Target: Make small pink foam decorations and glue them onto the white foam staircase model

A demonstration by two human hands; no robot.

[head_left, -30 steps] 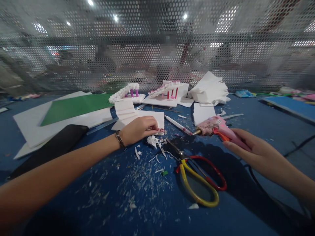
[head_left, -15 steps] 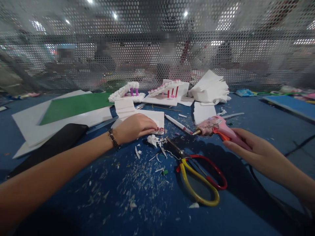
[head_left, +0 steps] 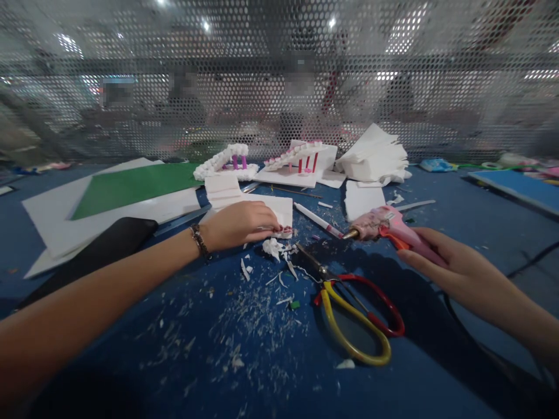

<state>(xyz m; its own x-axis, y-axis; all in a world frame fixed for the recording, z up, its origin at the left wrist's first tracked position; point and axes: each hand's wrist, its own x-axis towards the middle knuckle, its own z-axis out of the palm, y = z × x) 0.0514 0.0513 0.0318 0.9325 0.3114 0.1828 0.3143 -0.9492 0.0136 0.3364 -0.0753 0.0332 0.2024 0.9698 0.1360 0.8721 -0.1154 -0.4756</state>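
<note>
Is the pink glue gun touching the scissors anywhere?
Apart: the head view plainly shows a shadowed strip of blue table between the pink glue gun and the scissors.

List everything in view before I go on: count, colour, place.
Glue gun: one, pink, right
Scissors: one pair, yellow and red handles, front
Pen: one, white, centre
Card: one, white, centre
Reddish bits: several, at card edge
Models: two, white with purple or red posts, back
Sheet: one, green, left
Underlying sheets: several, white, left
Case: one, black, near left
Paper stack: one, white, back right
Square piece: one, white, behind glue gun
Board: one, blue, far right
Packet: one, blue, back right
Scraps: many, mostly white, front
Table: one, blue, beneath
Screen: one, grey mesh, back
Clutter: uncounted, mixed, right
Left hand: one, over card
Right hand: one, holding glue gun
</note>
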